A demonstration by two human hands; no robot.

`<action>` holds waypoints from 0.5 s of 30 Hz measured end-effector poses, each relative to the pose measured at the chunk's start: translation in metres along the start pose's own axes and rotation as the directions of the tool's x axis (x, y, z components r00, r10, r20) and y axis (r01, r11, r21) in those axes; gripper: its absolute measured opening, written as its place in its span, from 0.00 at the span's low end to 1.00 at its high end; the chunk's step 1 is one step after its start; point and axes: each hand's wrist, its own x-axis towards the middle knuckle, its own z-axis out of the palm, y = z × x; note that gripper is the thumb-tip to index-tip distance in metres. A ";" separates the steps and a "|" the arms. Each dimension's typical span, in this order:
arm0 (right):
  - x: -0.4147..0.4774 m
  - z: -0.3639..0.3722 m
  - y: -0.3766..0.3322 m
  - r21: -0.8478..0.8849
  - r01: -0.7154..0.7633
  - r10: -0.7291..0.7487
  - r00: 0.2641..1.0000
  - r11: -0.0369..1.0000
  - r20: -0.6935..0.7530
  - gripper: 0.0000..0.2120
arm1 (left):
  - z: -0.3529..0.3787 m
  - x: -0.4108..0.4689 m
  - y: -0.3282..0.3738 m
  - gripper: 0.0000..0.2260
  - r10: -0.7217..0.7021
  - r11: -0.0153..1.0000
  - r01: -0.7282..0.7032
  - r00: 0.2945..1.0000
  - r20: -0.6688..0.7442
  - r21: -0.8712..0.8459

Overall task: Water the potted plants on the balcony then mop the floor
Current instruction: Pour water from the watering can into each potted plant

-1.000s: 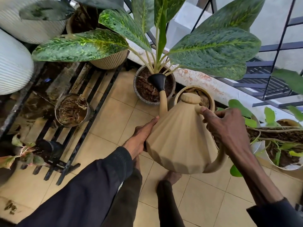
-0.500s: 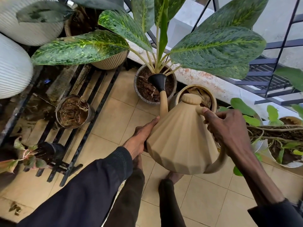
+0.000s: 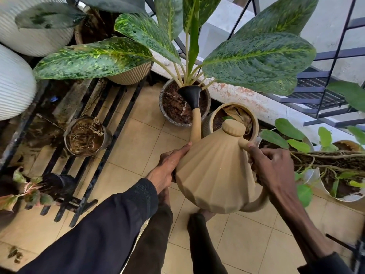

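Observation:
I hold a beige ribbed watering can [image 3: 215, 175] tilted forward. My right hand [image 3: 272, 167] grips its curved handle, and my left hand [image 3: 167, 171] presses flat against the can's left side. Its black funnel-shaped spout head [image 3: 190, 94] hangs over the dark soil of a grey speckled pot [image 3: 169, 115], and thin streams of water fall from it onto the soil. That pot holds a plant with big mottled green leaves [image 3: 254, 60].
A tan pot with dry leaves [image 3: 252, 117] stands behind the can. White pots with small green plants [image 3: 343, 196] sit to the right. At left, a black metal rack [image 3: 94, 139] carries a pot of dry roots [image 3: 85, 135]. White ribbed planters [image 3: 13, 86] stand far left. Railing [image 3: 335, 56] beyond.
The view has drifted slightly. Water streams now show under the spout head. Both hands keep the same hold on the can.

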 end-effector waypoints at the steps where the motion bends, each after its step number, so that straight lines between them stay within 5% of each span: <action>1: -0.002 0.000 0.003 0.018 -0.001 0.001 1.000 1.000 -0.010 0.26 | 0.001 0.000 -0.001 0.24 0.011 1.000 -0.011 1.000 -0.006 0.003; 6: -0.011 0.004 0.024 0.089 0.046 -0.042 0.998 0.995 -0.046 0.27 | 0.000 0.001 -0.007 0.19 0.106 0.994 -0.107 0.994 -0.025 -0.009; 10: -0.013 0.008 0.043 0.151 0.109 -0.097 0.992 0.983 -0.080 0.32 | 0.002 0.002 -0.010 0.24 0.195 0.979 -0.198 0.978 -0.074 -0.038; 15: -0.014 0.008 0.055 0.188 0.172 -0.160 0.984 0.967 -0.078 0.27 | 0.005 0.000 -0.021 0.25 0.262 0.955 -0.274 0.959 -0.107 -0.112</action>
